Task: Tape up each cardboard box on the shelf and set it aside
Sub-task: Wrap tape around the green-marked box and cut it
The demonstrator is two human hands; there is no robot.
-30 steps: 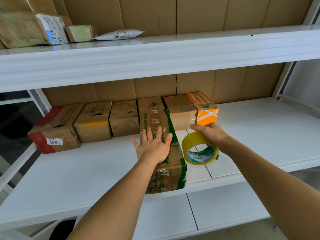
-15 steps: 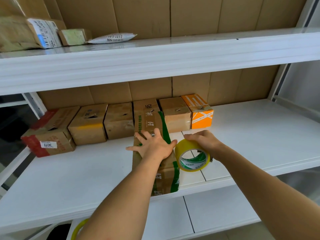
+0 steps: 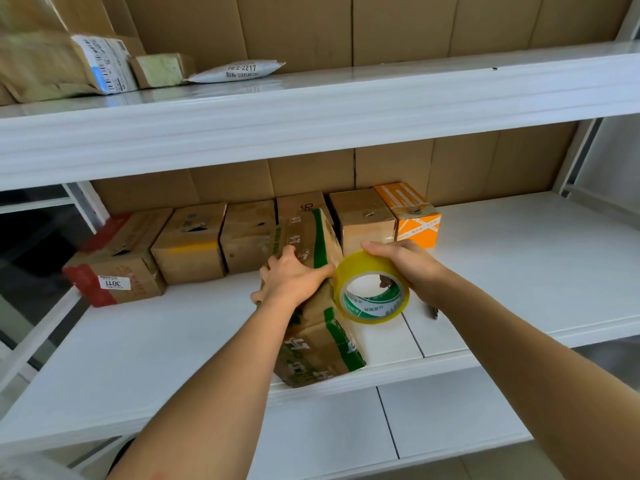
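The box [image 3: 311, 299] has tilted; left hand [image 3: 291, 280] presses it flat-fingered, right hand [image 3: 403, 263] at 3 o'clock grips the tape roll [image 3: 372, 289]. Probably light, stiff; hold its edges.

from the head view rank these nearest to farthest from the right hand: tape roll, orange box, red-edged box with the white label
1. Tape roll: held in the right hand.
2. Orange box: just behind that hand, right end of the row.
3. Red-edged box: far left end of the row.

The left hand [image 3: 292, 278] presses on the long box [image 3: 311, 327] on the shelf [image 3: 145, 344]; the right hand [image 3: 405, 268] grips the tape roll [image 3: 370, 287] beside it.
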